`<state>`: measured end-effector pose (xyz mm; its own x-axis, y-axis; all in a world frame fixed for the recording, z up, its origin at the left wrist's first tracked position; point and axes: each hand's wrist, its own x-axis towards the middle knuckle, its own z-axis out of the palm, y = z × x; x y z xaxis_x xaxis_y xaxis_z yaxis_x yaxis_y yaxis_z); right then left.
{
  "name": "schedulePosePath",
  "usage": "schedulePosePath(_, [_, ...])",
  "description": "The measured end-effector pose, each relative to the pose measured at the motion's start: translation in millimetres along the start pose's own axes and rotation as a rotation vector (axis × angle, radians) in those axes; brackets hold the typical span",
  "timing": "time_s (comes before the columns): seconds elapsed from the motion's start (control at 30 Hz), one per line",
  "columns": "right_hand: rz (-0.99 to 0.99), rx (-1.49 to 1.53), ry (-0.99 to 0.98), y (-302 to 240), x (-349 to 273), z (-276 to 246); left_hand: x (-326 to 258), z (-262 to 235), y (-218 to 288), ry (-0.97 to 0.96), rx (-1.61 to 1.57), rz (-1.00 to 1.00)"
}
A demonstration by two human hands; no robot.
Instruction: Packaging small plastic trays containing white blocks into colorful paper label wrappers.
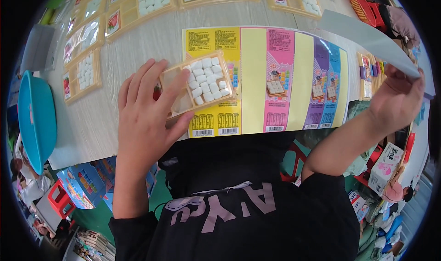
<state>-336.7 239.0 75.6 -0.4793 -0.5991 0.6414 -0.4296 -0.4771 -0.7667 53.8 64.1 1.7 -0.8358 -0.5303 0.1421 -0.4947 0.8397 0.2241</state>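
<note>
My left hand grips the left end of a small cream plastic tray, its index finger lying over the tray and its thumb at the near side. White marshmallow-like cubes fill the tray's right compartment; a red strawberry picture is partly hidden under my fingers. The tray overlaps the left end of a label sheet with yellow, pink, purple and blue printed strips and bare pale-yellow gaps. At the right, my right hand pinches the end of a curved pale grey sheet, raised above the table.
Several similar filled trays line the table's far side and left. A stack of labelled trays stands right of the sheet. A blue basin is at the left edge, a red basket far right. Blue boxes sit below the table.
</note>
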Motion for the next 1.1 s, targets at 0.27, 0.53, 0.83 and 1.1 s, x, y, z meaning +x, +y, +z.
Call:
schedulePosePath(0.27, [0.071,0.231,-0.019,49.8,5.5,12.2,23.7,-21.9,5.2,0.010,0.072,0.091])
schedulePosePath(0.53, [0.101,0.398,0.155,63.8,-5.1,24.2,121.2,-19.2,64.8,-0.018,-0.179,0.246])
schedulePosePath(0.83, [0.104,0.351,0.149,70.9,-13.8,21.4,194.7,10.2,85.3,-0.315,-0.717,-0.103])
schedulePosePath(1.1, [0.276,0.254,0.452,54.5,-5.9,48.6,207.3,20.8,83.5,-0.341,-0.776,-0.231])
